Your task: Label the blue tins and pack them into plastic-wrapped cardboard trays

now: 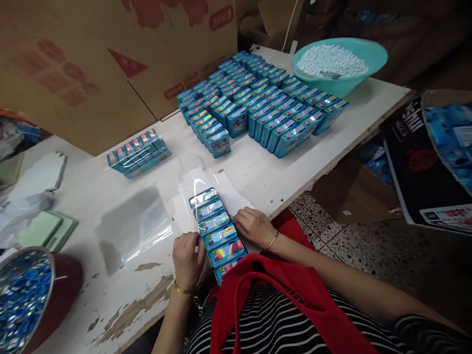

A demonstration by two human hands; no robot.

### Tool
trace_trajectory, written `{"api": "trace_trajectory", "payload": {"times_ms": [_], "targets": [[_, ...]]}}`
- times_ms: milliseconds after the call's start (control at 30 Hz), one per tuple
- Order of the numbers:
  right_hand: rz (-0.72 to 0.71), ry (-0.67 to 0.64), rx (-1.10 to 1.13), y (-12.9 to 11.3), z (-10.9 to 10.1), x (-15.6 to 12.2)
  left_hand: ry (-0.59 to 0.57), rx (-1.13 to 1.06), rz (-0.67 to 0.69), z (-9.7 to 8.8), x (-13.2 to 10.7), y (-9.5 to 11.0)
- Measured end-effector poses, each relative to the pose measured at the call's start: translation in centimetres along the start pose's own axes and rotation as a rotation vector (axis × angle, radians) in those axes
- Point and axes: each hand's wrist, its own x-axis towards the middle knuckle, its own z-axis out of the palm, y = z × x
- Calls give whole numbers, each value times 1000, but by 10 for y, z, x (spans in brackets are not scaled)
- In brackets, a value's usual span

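Note:
A row of several small blue tins (219,236) with shiny strips on top lies in front of me, running from the table edge away from my body. Over its far end is a clear plastic bag (201,179), its film glossy on the far tins. My left hand (189,258) is closed at the row's left side, fingers curled on the edge of the bag. On the right side, my right hand (253,226) is also closed, pinching the bag's other edge. Both hands' fingertips are partly hidden. Flat clear bags (136,226) lie to the left.
Many blue tins (258,101) stand in rows farther back. A bagged pack of tins (139,153) sits before a large carton (92,59). There is a turquoise basin (339,86) of white pellets, a dark red bowl (64,285) of blue pieces, and an open box (416,162) at right.

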Motion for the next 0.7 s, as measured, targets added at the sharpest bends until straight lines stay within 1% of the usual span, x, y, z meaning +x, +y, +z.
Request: {"api": "trace_trajectory", "payload": {"times_ms": [133,267,333,400,500,567,633,700], "targets": [[-12,5,4,-3,-1,-8,43,-10,21,-7,-11,5],[-67,-8,50,-12,-2,-28,21,-79,72,-17,-32,14],[-63,-13,51,-15,-5,-36,21,-100,84,-18,-37,17],[-23,-12,32,-16,-8,-40,35,-107,34,-16,-37,19],[29,-16,10,-15,-11,-40,37,-94,-109,-12,-37,20],[24,-33,12,-17,-8,-37,47,-54,-185,-14,-41,20],[13,-60,9,-23,-6,-33,82,5,-232,-18,-48,20],[-5,-94,-16,-29,-11,-30,98,2,-255,-18,-48,25]]}}
